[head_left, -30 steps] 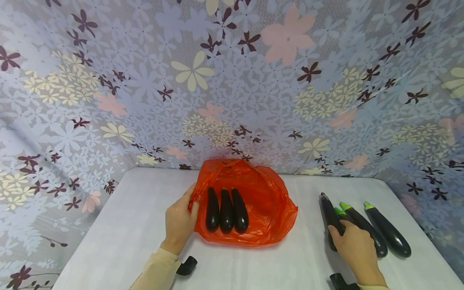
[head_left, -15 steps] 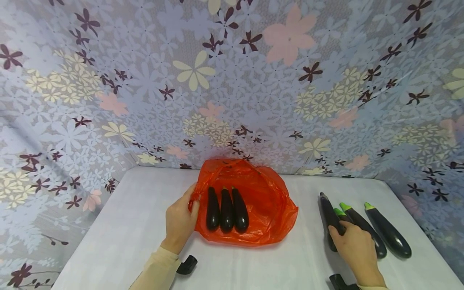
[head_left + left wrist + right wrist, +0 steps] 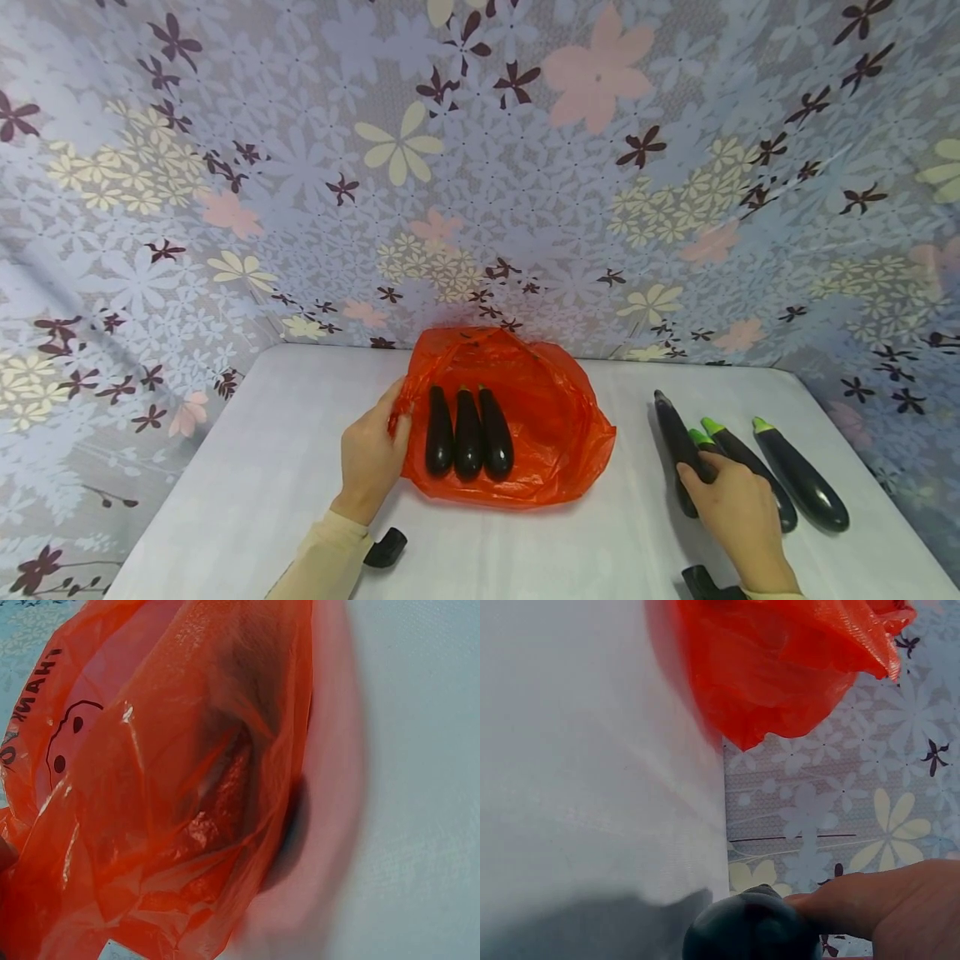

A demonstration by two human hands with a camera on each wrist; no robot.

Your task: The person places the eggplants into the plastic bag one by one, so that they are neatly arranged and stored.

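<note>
Head view: the red plastic bag (image 3: 555, 442) was lying on the white table (image 3: 285, 467), with its wide mouth turned to the near side.
Left hand (image 3: 372, 454): it pinched the left edge of the bag.
Right hand (image 3: 735, 508): it gripped the held eggplant (image 3: 678, 433), which was to the right of the bag and well apart from it.
Three eggplants (image 3: 468, 437): they lay side by side in the left part of the bag.
Green-tipped eggplants (image 3: 802, 475): these were to the right of the bag, near the right hand (one was mostly hidden, so I could not tell its whole shape).
Black objects (image 3: 386, 548): one was at each wrist, both on the near side of the bag.
Floral cloth (image 3: 480, 167): it hung behind the bag.
Left wrist view: the bag's film carried black letters (image 3: 34, 686) and a drawn face (image 3: 67, 742).
Right wrist view: the thumb (image 3: 855, 900) touched the held eggplant, below the bag.
</note>
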